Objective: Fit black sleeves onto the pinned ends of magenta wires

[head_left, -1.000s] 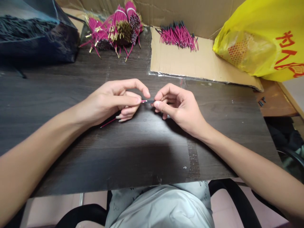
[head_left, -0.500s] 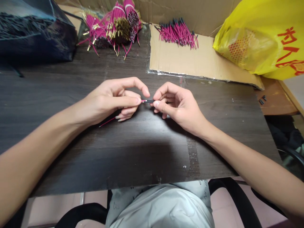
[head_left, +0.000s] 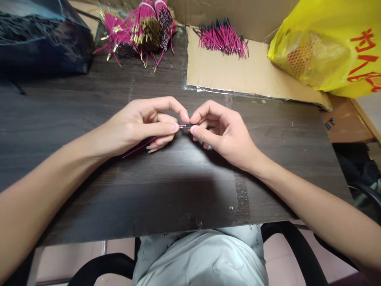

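Over the middle of the dark table, my left hand pinches a thin magenta wire between thumb and fingers. The wire's tail slants down to the left behind that hand. Facing it, my right hand is closed on a short black sleeve, which meets the wire end in the small gap between the hands. A pale metallic bit shows at the join. Both index fingertips nearly touch above it. How far the sleeve covers the wire end is too small to tell.
Bundles of magenta wires with brass ends lie at the back. Magenta wires with black ends rest on a cardboard sheet. A dark bag of black pieces stands left, a yellow bag right. The table ends at my lap.
My left hand has edged slightly right, so the gap between the hands is narrower and less of the sleeve shows. The index fingertips are closer together.
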The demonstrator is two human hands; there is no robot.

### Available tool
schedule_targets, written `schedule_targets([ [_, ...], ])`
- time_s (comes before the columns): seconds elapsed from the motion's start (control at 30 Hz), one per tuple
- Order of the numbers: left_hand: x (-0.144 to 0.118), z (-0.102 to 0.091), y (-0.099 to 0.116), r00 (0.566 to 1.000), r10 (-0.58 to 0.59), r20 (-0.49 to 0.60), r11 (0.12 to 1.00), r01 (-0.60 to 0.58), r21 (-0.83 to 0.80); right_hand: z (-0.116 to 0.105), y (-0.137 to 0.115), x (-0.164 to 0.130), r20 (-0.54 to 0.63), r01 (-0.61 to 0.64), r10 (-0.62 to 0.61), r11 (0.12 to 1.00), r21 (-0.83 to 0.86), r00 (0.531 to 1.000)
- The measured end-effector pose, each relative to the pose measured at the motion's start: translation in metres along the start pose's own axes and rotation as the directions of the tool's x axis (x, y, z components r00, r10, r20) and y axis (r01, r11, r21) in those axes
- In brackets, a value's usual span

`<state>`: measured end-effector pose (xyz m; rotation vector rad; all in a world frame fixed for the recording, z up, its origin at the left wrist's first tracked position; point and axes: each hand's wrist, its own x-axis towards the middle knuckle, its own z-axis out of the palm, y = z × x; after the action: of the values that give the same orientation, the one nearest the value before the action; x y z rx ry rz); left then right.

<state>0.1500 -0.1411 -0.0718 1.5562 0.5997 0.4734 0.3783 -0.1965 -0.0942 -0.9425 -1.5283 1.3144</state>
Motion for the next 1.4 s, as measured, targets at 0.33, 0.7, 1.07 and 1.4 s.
schedule_targets([
  [0.33, 0.0005, -0.0020, 0.0028, 1.000, 0.006, 0.022, 0.998, -0.007, 0.060, 0.0023, -0.0004, -0.0008, -0.027, 0.032, -0.034, 0.998, -0.058, 0.999],
  [0.7, 0.0013, -0.0015, -0.0005, 0.999, -0.014, 0.032, 0.999, 0.013, 0.029, 0.0012, 0.0007, -0.0014, -0.003, 0.033, -0.033, 0.999, -0.007, 0.999],
  [1.07, 0.0005, -0.0039, -0.0033, 1.000, -0.026, 0.015, 1.000, 0.026, 0.000, 0.0026, -0.0007, -0.0018, -0.009, 0.011, -0.011, 0.999, 0.050, 1.000],
  [1.4, 0.0004, -0.0019, -0.0032, 1.000, -0.027, 0.008, 1.000, 0.027, 0.001, 0.0020, -0.0008, -0.0019, 0.011, -0.007, 0.007, 1.000, 0.028, 1.000],
])
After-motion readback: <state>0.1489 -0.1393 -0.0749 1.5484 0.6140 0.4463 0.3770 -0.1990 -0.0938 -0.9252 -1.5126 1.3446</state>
